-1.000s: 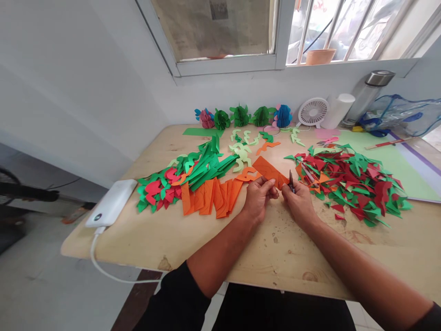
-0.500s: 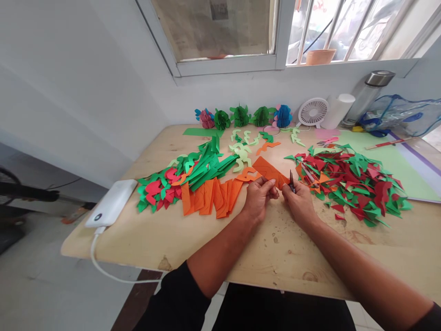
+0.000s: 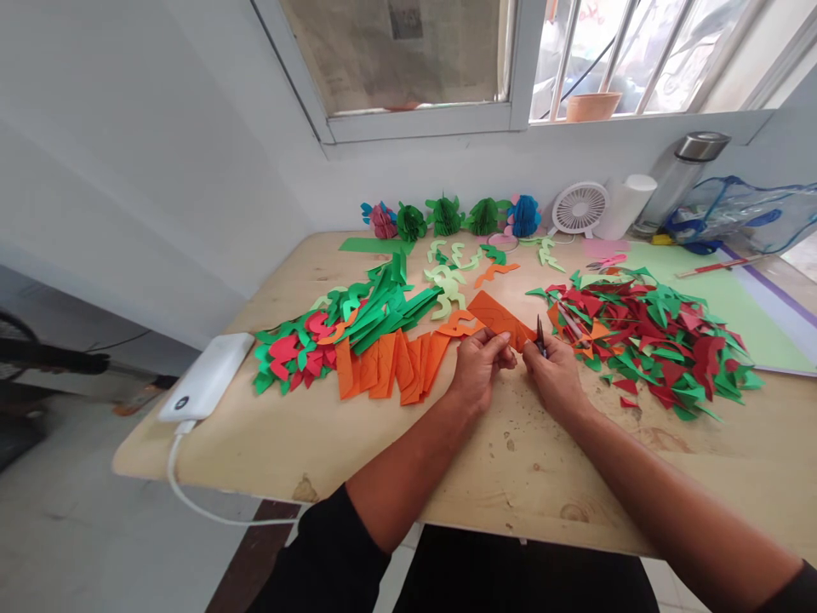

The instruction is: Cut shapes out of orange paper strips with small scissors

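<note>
My left hand [image 3: 478, 362] pinches the lower edge of a folded orange paper piece [image 3: 494, 313] with drawn outlines on it. My right hand [image 3: 554, 370] is closed on small scissors [image 3: 540, 332], whose dark pointed blades stick up beside the paper's right corner. The right fingertips are at that corner; the scissors' handles are hidden in the hand. Left of my hands lie folded orange strips [image 3: 383, 366], folded green strips [image 3: 389, 302] and a cut-out orange shape [image 3: 460, 323]. Light green cut-outs [image 3: 447, 285] lie just behind.
A heap of red and green paper scraps [image 3: 657, 332] spreads to the right. Red and green cut pieces [image 3: 297, 349] and a white power bank [image 3: 208, 379] with a cable are at left. Honeycomb paper figures [image 3: 445, 214], a small fan [image 3: 579, 209] and a bottle [image 3: 680, 179] line the wall.
</note>
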### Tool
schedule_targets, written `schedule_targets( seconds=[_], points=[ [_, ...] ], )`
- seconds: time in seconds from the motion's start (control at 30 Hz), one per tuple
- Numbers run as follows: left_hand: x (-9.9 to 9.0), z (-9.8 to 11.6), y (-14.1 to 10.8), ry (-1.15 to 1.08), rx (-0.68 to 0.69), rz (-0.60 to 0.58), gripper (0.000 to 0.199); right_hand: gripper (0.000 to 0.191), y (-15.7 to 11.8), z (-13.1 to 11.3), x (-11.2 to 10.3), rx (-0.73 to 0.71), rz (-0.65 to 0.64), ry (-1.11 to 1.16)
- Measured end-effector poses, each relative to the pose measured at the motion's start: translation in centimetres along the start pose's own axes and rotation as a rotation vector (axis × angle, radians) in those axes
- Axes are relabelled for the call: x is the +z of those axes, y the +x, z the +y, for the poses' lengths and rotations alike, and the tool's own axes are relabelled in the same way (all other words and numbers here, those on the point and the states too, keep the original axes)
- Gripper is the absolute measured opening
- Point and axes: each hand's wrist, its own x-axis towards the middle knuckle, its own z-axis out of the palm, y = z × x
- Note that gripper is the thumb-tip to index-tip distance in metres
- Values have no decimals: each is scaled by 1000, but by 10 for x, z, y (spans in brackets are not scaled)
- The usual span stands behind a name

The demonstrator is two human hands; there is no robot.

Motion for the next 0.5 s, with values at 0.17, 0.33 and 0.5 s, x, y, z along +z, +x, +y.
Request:
schedule_targets(
  seconds=[0.17, 0.33, 0.5],
  points=[
    [0, 0, 0, -6, 6, -2, 21, 26, 0, 3, 0, 12, -5, 21],
    [0, 1, 0, -4, 3, 1, 22, 26, 1, 6, -1, 9, -3, 14],
    [0, 1, 0, 1, 0, 4, 23, 25, 0, 2, 0, 11, -6, 2]
  ],
)
